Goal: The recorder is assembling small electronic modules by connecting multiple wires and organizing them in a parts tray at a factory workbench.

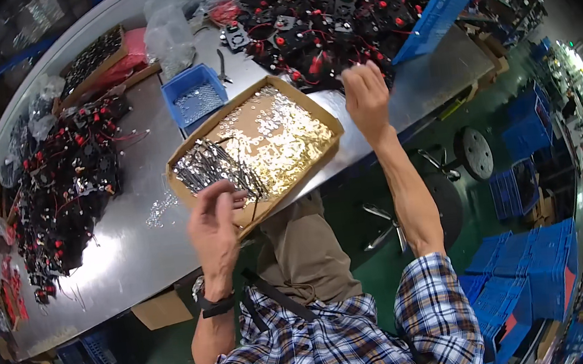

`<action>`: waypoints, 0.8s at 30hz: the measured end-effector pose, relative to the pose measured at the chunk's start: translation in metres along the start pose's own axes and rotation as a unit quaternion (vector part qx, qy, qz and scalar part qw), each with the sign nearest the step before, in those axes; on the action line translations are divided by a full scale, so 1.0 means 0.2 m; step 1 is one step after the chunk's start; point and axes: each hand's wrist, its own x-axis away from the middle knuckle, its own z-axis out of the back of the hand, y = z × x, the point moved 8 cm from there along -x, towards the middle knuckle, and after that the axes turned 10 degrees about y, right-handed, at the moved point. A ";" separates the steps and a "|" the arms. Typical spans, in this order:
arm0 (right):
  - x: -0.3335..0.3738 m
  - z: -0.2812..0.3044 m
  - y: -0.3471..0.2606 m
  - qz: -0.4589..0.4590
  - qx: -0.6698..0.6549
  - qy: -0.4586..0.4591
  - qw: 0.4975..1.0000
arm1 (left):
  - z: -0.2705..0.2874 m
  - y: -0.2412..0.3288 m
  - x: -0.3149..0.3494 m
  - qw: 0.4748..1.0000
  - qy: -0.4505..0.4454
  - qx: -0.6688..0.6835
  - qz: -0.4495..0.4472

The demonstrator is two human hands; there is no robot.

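A shallow cardboard tray (286, 195) lies at the table's front edge, strewn with small shiny brass-coloured and silver metal pieces (280, 144). Thin dark rods or screws (214, 168) are heaped in its left part. Over the tray's near left corner is my left hand (216, 223), thumb and fingers apart, close to the rods; I see nothing held in it. My right hand (368, 98) is raised just beyond the tray's right side, beside a large heap of black parts with red caps (331, 26). Its fingers are curled together, hiding whatever they may hold.
A blue bin (194, 96) of small metal pieces stands behind the tray, with dark-handled pliers (222, 66) alongside. Another heap of black and red parts (69, 186) covers the table's left. A blue panel (444, 3) stands at the right. Stools (474, 152) and blue crates (524, 270) are on the floor.
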 end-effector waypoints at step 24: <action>0.19 -0.61 -0.70 -0.181 -0.182 -0.478 0.840 | 0.23 -0.14 0.36 0.970 -0.118 0.047 0.208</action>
